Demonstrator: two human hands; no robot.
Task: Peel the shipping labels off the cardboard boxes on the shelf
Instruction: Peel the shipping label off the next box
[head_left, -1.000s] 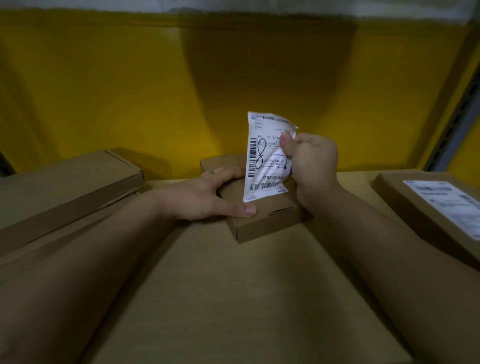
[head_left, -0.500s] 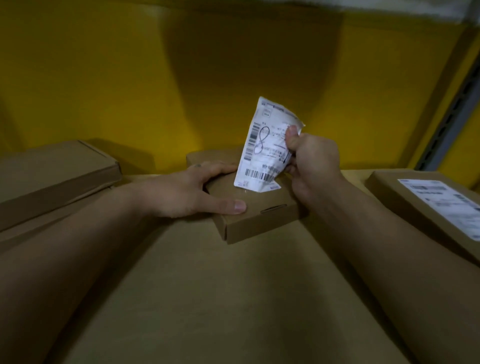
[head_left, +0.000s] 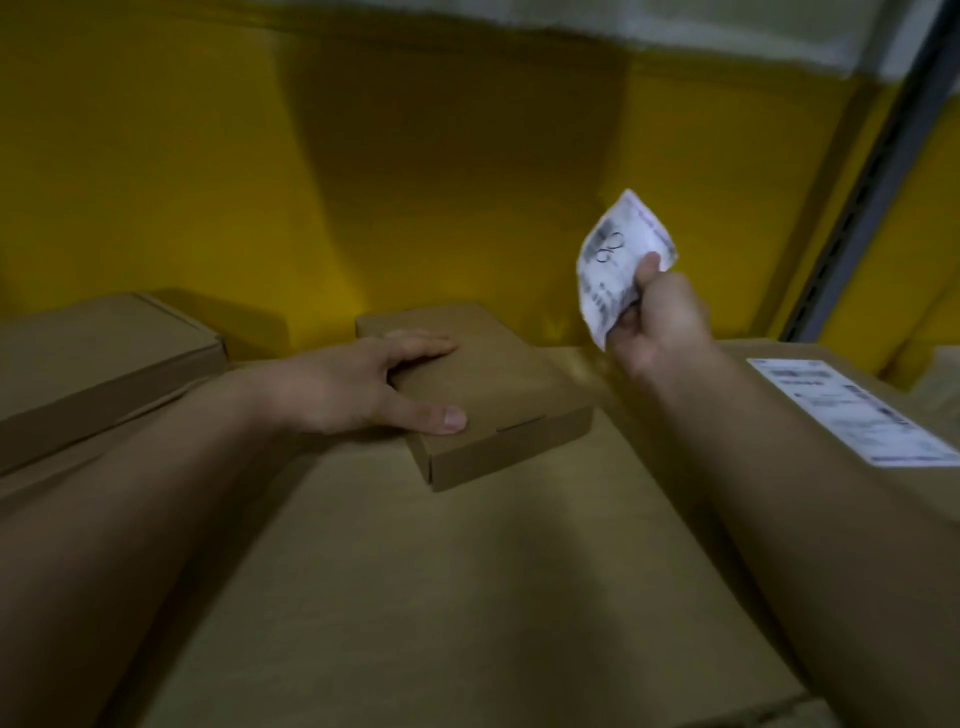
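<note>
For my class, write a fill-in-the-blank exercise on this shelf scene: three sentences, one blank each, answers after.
The left hand rests on the small box, whose top carries ____ label.
The right hand pinches the peeled label up and to the ____ of that box.
The wall behind the boxes is ____.
Answers: no; right; yellow.

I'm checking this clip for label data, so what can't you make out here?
Peeled label print, head view: motion-blurred, crumpled, partly behind the right hand.
Stuck label text on the right box: blurred, box cut by frame edge.
Small box left part: covered by the left hand.
Left box: cut by left edge.
</note>
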